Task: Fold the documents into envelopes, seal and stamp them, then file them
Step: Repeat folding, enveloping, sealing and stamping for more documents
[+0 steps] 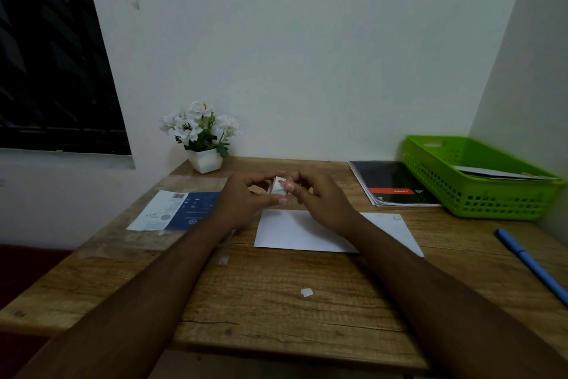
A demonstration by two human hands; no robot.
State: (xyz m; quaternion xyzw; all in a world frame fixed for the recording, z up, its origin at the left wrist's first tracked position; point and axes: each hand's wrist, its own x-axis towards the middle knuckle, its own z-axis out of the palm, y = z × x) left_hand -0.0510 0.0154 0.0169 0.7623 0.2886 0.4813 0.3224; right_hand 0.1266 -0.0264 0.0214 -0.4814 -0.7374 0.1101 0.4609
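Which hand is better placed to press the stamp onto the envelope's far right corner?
Right, probably. Both hands pinch the stamp, but the right hand sits over the envelope, nearer that corner than the left hand.

Small stamp [279, 186] just above flat white envelope [287, 232]

Wooden table [276, 317] bears envelope [289, 231], leaflet [175, 209], flowerpot [205, 162], booklet [390, 182], basket [491, 203], pen [531, 265].

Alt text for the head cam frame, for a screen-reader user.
The left hand and right hand pinch a small stamp above a white envelope lying on a wooden desk. A green basket holding papers and a blue pen sit to the right; a leaflet and white flowers to the left.
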